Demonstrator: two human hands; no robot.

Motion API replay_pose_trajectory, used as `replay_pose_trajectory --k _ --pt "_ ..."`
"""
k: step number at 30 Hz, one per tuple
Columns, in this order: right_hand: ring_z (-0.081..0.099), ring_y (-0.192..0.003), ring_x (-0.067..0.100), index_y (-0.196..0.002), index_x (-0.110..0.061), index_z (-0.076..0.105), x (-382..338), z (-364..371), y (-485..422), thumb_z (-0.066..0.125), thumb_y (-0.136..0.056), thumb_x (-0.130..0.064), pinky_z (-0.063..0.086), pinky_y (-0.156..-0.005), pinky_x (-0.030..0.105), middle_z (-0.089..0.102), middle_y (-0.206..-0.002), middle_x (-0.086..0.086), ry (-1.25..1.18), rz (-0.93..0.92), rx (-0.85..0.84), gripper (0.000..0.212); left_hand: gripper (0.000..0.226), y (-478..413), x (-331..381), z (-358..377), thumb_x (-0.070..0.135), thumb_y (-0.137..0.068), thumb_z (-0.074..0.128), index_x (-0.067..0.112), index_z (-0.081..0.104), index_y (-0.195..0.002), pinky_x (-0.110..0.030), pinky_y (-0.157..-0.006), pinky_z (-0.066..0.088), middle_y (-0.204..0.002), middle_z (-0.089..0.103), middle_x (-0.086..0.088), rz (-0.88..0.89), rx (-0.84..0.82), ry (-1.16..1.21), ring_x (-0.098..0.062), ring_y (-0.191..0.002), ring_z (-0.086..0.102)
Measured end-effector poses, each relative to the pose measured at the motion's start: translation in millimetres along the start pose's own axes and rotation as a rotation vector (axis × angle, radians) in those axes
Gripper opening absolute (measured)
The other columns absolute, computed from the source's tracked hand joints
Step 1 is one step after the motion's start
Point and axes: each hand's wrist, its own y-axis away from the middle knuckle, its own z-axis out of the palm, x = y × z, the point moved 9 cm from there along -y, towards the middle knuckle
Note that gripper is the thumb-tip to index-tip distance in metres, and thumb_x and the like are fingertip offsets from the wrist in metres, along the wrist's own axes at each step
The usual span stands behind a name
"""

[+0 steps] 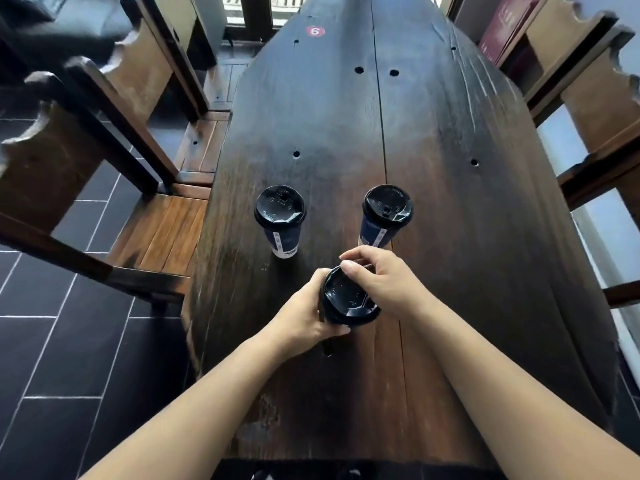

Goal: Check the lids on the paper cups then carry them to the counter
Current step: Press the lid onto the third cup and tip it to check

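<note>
Presently on table 6: three lidded paper cups, one in hand

Wooden chairs (104, 140), far left: dark frames with lighter seat slats, drawn up along the table's left edge over a dark tiled floor (62, 358).

Wooden table (450, 237): long dark planks with a seam down the middle, several small round holes, and a red round sticker (315, 31) marked 6 near the far end.

Left paper cup (281, 233): dark blue wall with a white label strip, black plastic lid (280, 208) seated on top. Stands upright on the table, untouched, well apart from both hands.

Left hand (304, 311): fingers wrapped around the side of the near paper cup (332, 318), thumb along its nearer wall, gripping the body below the rim.

Near paper cup: held between both hands above the table's near half, closest to the camera; whether its base touches the wood cannot be told. Its black lid (348, 299) faces up, with the sip-flap ridge at the right.

Right hand (384, 280): fingers curled closed over the far right rim of that lid, thumb tip pressed on the lid's upper edge.

Right paper cup (375, 235): same dark blue wall and label, black lid (387, 206) on top. Stands on the table just beyond the right hand, its base hidden behind the knuckles.

Further chairs (595, 109), far right: along the table's right edge.
</note>
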Motion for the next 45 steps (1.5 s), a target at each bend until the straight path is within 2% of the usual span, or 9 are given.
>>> replay_pose_trajectory --k 6,10,13,16,21,25,34,38,45 --pt "0.066 -0.104 0.022 -0.110 -0.017 0.071 -19.2 24.0 -16.3 0.050 -0.100 -0.053 0.054 -0.092 0.043 0.071 -0.107 0.003 0.429 -0.166 -0.032 0.043 0.088 -13.6 -21.5 -0.4 0.015 -0.076 0.089 0.063 0.039 -0.130 -0.041 -0.098 0.059 -0.120 0.073 0.009 -0.042 -0.004 0.012 -0.010 -0.106 0.074" --pt "0.068 -0.098 0.030 -0.102 -0.016 0.062 -31.8 33.6 -21.8 0.032 -0.096 -0.072 0.054 -0.079 0.042 0.068 -0.103 0.004 0.697 -0.205 0.002 0.064 0.090 -11.3 -26.6 4.0 0.024 -0.074 0.090 0.038 0.039 -0.147 -0.047 -0.099 0.059 -0.127 0.071 0.008 -0.063 -0.017 0.042 -0.013 -0.117 0.069" --pt "0.068 -0.099 0.032 -0.096 -0.017 0.057 -31.9 44.5 -23.6 0.030 -0.094 -0.076 0.042 -0.072 0.040 0.068 -0.103 0.007 0.800 -0.218 -0.005 0.065 0.086 -9.2 -30.1 5.4 0.014 -0.075 0.090 0.031 0.044 -0.146 -0.051 -0.095 0.060 -0.124 0.071 0.009 -0.073 0.009 0.082 -0.021 -0.117 0.069" --pt "0.068 -0.097 0.034 -0.096 -0.015 0.061 -32.2 45.6 -23.1 0.037 -0.098 -0.063 0.038 -0.070 0.037 0.069 -0.103 0.009 0.796 -0.231 0.048 0.053 0.086 -8.4 -36.6 6.2 0.015 -0.074 0.090 0.033 0.045 -0.145 -0.050 -0.092 0.062 -0.120 0.074 0.002 -0.121 0.030 0.104 -0.029 -0.109 0.073" --pt "0.068 -0.095 0.039 -0.096 -0.010 0.069 -36.0 48.2 -25.3 0.043 -0.096 -0.037 0.036 -0.069 0.036 0.068 -0.104 0.014 0.803 -0.254 0.039 0.037 0.055 -7.4 -44.0 3.8 0.015 -0.072 0.093 0.026 0.062 -0.117 -0.051 -0.089 0.062 -0.106 0.079 -0.005 -0.192 0.054 0.065 -0.030 -0.101 0.076" --pt "0.069 -0.090 0.038 -0.093 -0.010 0.072 -36.6 51.5 -25.6 0.044 -0.095 -0.035 0.036 -0.066 0.036 0.068 -0.102 0.014 0.837 -0.289 0.032 0.038 0.048 -7.3 -44.1 3.3 0.015 -0.071 0.093 0.016 0.066 -0.111 -0.053 -0.088 0.062 -0.104 0.079 -0.006 -0.222 0.039 0.064 -0.028 -0.100 0.076" --pt "0.069 -0.087 0.038 -0.090 -0.010 0.072 -34.3 53.5 -28.8 0.042 -0.093 -0.036 0.038 -0.065 0.036 0.067 -0.098 0.013 0.855 -0.316 0.041 0.040 0.056 -6.0 -38.0 2.3 0.040 -0.062 0.090 0.025 0.068 -0.111 -0.051 -0.089 0.061 -0.104 0.079 0.002 -0.239 0.013 0.028 -0.021 -0.097 0.077" --pt "0.068 -0.087 0.037 -0.090 -0.011 0.072 -35.0 54.5 -28.0 0.033 -0.090 -0.040 0.037 -0.064 0.036 0.067 -0.096 0.013 0.849 -0.320 0.039 0.049 0.052 -4.7 -33.8 1.6 0.033 -0.065 0.093 0.026 0.068 -0.110 -0.047 -0.093 0.059 -0.105 0.077 0.006 -0.249 0.028 -0.006 -0.014 -0.102 0.073" --pt "0.067 -0.096 0.035 -0.099 -0.014 0.065 -31.5 46.2 -25.4 0.042 -0.096 -0.040 0.041 -0.071 0.037 0.068 -0.105 0.010 0.749 -0.142 -0.046 0.034 0.060 -2.0 -15.0 2.1 0.013 -0.068 0.093 0.024 0.065 -0.120 -0.037 -0.098 0.057 -0.111 0.075 0.005 -0.270 -0.004 0.004 -0.013 -0.106 0.070"
